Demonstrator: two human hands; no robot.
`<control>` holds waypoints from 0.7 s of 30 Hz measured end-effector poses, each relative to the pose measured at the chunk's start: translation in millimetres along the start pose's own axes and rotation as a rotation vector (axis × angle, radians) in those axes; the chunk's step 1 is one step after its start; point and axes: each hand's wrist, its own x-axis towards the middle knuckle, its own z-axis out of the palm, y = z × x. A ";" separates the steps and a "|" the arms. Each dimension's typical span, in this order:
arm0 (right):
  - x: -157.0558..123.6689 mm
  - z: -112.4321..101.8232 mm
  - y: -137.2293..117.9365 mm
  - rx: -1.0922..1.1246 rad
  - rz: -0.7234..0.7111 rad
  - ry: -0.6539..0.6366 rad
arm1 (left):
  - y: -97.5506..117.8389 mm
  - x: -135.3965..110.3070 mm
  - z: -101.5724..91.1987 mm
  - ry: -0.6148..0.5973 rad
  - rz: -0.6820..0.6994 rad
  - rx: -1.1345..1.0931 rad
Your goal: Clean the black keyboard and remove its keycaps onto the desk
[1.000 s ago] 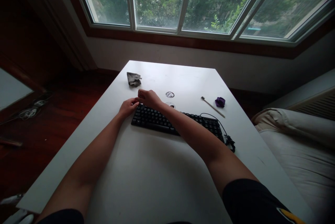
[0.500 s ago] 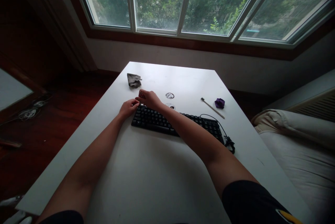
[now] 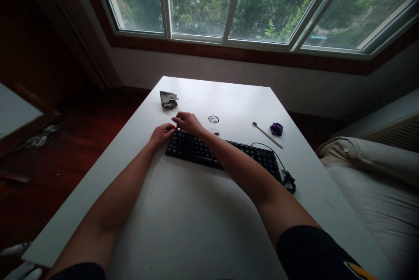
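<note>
A black keyboard (image 3: 196, 151) lies flat on the white table, crossed by my right forearm, which hides part of its keys. My left hand (image 3: 161, 135) is closed at the keyboard's far left corner, with its fingertips against the edge. Just above that same corner, my right hand (image 3: 187, 123) has its fingers bent into a pinch pointing down at the keys. Whatever is between those fingers is too small and dark to make out. The keyboard's black cable (image 3: 288, 179) lies bundled at the right end.
A crumpled grey cloth (image 3: 169, 100) lies beyond my hands. To the right are a thin brush (image 3: 267, 135) and a crumpled purple cloth (image 3: 276, 129). Two round marks (image 3: 214, 119) show on the table (image 3: 183, 227). A pale sofa (image 3: 369, 184) stands at the right, and a window is ahead.
My right hand's fingers have turned down and closed nearer the keyboard's corner. The left hand has stayed at the corner, and the view has shifted slightly.
</note>
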 end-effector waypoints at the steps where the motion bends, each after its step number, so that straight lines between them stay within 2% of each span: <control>1: -0.1 0.2 -0.1 -0.013 -0.011 0.007 | -1.0 0.2 0.2 0.000 -0.002 -0.003; 5: -3.3 -1.6 -1.4 -0.070 -0.059 -0.014 | -4.9 1.1 -0.1 -0.008 -0.001 -0.018; 8: -7.5 -3.5 -1.1 -0.105 -0.147 -0.077 | -7.3 1.9 -1.8 -0.033 0.027 -0.015; 11: -10.7 -3.2 1.7 -0.120 -0.225 -0.064 | -10.1 3.3 -3.1 -0.057 0.052 -0.014; 17: -13.3 -1.3 6.1 -0.115 -0.191 -0.047 | -11.3 5.9 -5.1 -0.114 0.110 -0.024; 21: -16.3 -1.9 9.5 -0.044 -0.173 -0.035 | -4.6 4.3 -7.9 -0.140 0.091 -0.031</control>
